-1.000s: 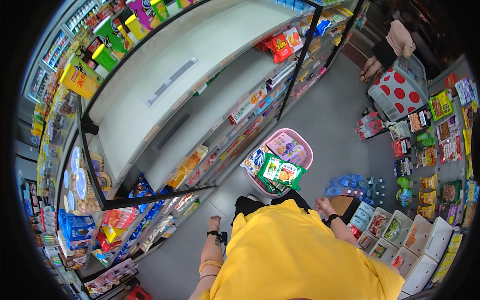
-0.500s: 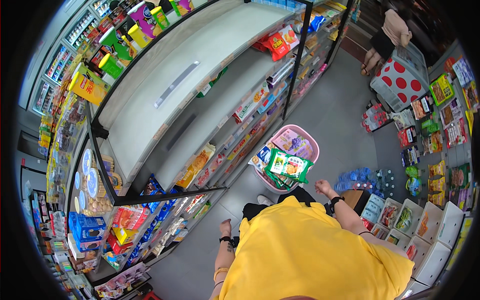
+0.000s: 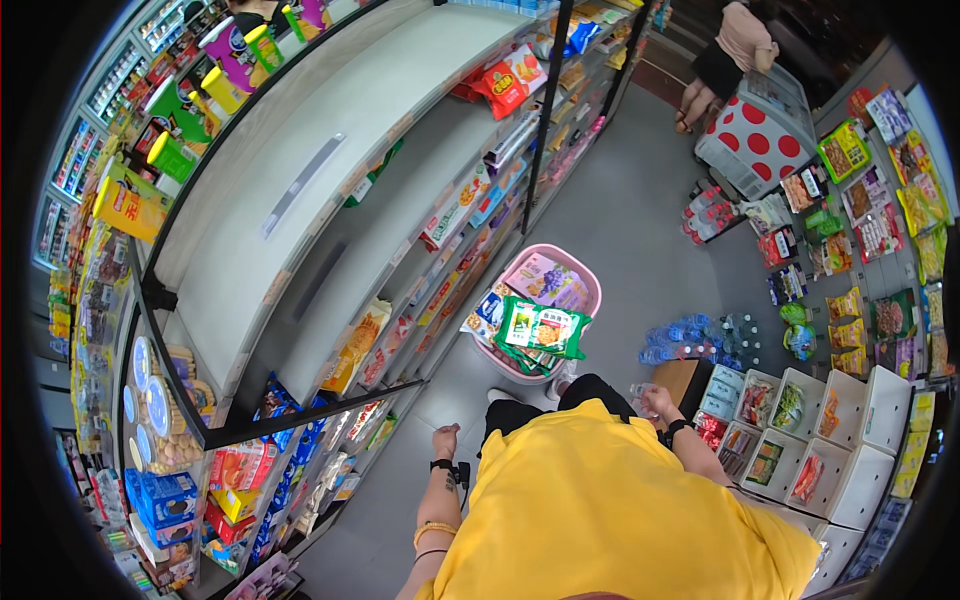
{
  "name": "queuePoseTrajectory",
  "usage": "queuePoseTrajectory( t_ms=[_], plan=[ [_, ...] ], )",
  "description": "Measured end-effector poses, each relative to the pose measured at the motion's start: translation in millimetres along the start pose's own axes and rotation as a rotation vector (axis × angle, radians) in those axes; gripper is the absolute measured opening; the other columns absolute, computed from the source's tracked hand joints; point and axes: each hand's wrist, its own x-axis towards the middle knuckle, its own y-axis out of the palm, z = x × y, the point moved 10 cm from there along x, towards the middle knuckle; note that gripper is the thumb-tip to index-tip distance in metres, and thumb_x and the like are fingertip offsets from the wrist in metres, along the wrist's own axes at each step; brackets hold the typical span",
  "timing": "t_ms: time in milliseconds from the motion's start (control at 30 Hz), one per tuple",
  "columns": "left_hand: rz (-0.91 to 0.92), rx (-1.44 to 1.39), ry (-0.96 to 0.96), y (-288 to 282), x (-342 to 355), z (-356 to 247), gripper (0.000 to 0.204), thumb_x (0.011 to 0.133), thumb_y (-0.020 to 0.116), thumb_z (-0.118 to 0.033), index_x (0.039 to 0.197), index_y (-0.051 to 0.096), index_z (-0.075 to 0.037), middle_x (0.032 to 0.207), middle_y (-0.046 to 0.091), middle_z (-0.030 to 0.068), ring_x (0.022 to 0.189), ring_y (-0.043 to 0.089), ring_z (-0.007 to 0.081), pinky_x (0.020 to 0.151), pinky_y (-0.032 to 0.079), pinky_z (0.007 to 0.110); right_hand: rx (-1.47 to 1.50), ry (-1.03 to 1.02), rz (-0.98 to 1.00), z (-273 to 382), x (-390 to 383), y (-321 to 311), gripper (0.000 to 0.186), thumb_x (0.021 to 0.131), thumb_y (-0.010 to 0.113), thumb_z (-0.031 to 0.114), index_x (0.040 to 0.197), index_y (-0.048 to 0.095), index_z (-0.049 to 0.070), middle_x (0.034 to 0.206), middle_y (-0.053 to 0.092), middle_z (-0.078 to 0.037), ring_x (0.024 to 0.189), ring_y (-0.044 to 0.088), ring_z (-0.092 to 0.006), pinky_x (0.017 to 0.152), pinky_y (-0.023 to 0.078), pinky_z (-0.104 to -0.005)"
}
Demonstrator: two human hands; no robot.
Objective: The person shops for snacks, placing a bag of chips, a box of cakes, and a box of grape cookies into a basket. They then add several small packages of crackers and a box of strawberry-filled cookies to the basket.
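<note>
My left hand (image 3: 446, 438) hangs at my left side, low beside the shelf unit, its fingers curled in with nothing visible in them. My right hand (image 3: 657, 400) is held low by my right hip, near a brown cardboard box (image 3: 676, 384); its fingers look loosely apart, and I make out nothing held. Before my feet stands a pink basket (image 3: 597, 287), touched by neither hand. Inside it, a green-and-white food packet (image 3: 545, 328) lies on top, with a purple packet (image 3: 548, 281) behind and a blue-and-white packet (image 3: 486, 312) at the left rim.
A shelf unit (image 3: 310, 130) with largely bare upper boards runs along my left. On the right are white bins (image 3: 778, 462) of packets, bottled water (image 3: 690, 338) and hanging snack packs (image 3: 845, 318). At the far right, a person (image 3: 735, 55) stands beside a red-dotted freezer (image 3: 755, 145).
The basket and shelves have shifted left in view. My left hand sits slightly higher in the picture; my right hand has come lower, closer to my hip.
</note>
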Motion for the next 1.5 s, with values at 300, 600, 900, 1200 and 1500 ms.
queuePoseTrajectory(
  t_ms=[300, 600, 900, 1200, 1500],
  plan=[
    [-0.014, -0.079, 0.116, 36, 13, -54, 0.03, 0.084, 0.06, -0.034, 0.085, 0.073, -0.007, 0.084, 0.069, 0.0144, 0.085, 0.064, 0.0245, 0.081, 0.046, 0.033, 0.13, 0.04, 0.039, -20, -6, -26, 0.009, 0.082, 0.051, 0.011, 0.084, 0.057, 0.005, 0.066, 0.057, -0.007, 0.046, 0.055, -0.0183, 0.04, 0.045, -0.0301],
    [-0.161, -0.034, -0.151, 79, -47, -4, 0.042, 0.086, 0.05, -0.039, 0.09, 0.071, -0.003, 0.094, 0.068, 0.0186, 0.095, 0.062, 0.0316, 0.086, 0.045, 0.037, 0.007, -0.021, 0.191, 31, 97, -66, 0.022, 0.085, 0.055, 0.02, 0.103, 0.058, 0.008, 0.074, 0.061, -0.003, 0.057, 0.059, -0.0138, 0.048, 0.045, -0.0264],
    [-0.231, 0.005, -0.244, 145, -163, -63, 0.031, 0.079, 0.064, -0.035, 0.095, 0.071, -0.009, 0.089, 0.068, 0.0176, 0.091, 0.065, 0.0298, 0.081, 0.049, 0.037, -0.152, 0.017, 0.322, 42, 192, -132, 0.025, 0.085, 0.057, 0.025, 0.106, 0.056, 0.011, 0.083, 0.064, -0.004, 0.062, 0.064, -0.0163, 0.053, 0.049, -0.0314],
    [-0.354, 0.067, -0.198, 162, -224, -81, 0.038, 0.087, 0.05, -0.041, 0.094, 0.072, -0.011, 0.093, 0.066, 0.0208, 0.097, 0.061, 0.0356, 0.087, 0.046, 0.039, -0.284, -0.012, 0.418, 81, 242, -122, 0.016, 0.083, 0.055, 0.019, 0.091, 0.059, 0.005, 0.072, 0.062, -0.006, 0.053, 0.059, -0.0161, 0.044, 0.046, -0.0277],
    [-0.103, -0.019, -0.378, 226, -231, -31, 0.037, 0.083, 0.054, -0.042, 0.085, 0.074, -0.011, 0.094, 0.068, 0.0174, 0.097, 0.062, 0.0314, 0.088, 0.046, 0.038, -0.368, -0.182, 0.494, 192, 230, -80, 0.027, 0.084, 0.056, 0.017, 0.108, 0.056, 0.004, 0.079, 0.063, -0.006, 0.061, 0.061, -0.0149, 0.052, 0.048, -0.0273]
  ],
)
